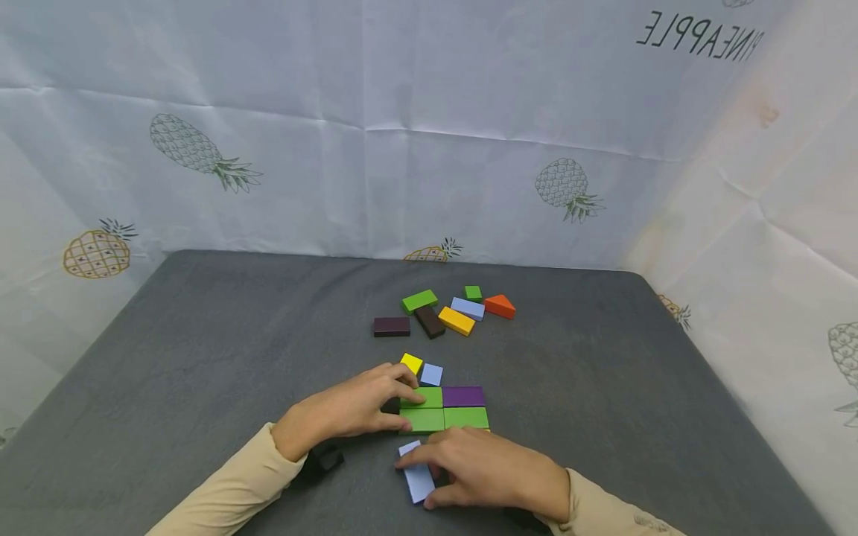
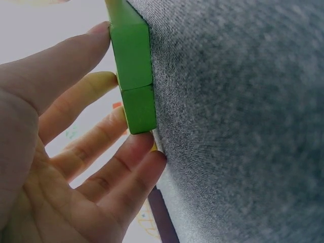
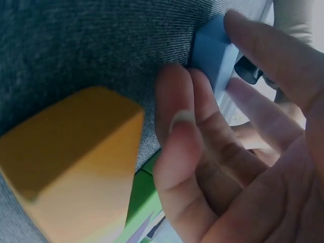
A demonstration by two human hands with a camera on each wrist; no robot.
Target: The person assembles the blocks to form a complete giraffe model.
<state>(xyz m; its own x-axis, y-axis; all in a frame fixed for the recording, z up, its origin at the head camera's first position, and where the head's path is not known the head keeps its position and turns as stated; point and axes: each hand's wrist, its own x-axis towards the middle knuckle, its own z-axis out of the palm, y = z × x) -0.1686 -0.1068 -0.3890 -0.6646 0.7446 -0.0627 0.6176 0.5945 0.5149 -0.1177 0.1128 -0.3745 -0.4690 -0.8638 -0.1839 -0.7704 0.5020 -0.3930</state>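
Note:
On the grey table, three green blocks (image 1: 424, 420) and a purple block (image 1: 463, 397) lie together as a flat rectangle. My left hand (image 1: 362, 402) touches its left end, the thumb at the nearer green block and a fingertip on the farther one. In the left wrist view these fingers are fairly straight along the green block (image 2: 132, 53). My right hand (image 1: 492, 465) holds a light blue block (image 1: 418, 476) by its ends, close to the table in front of the rectangle. A yellow-orange block (image 3: 76, 157) looms beside this hand in the right wrist view.
Just behind the rectangle sit a small yellow block (image 1: 412, 362) and a small light blue block (image 1: 432, 374). Farther back lie several loose blocks, among them a dark block (image 1: 392, 326), a yellow-orange block (image 1: 456, 321) and an orange triangle (image 1: 500, 306). A pineapple-print cloth (image 1: 302, 186) hangs behind.

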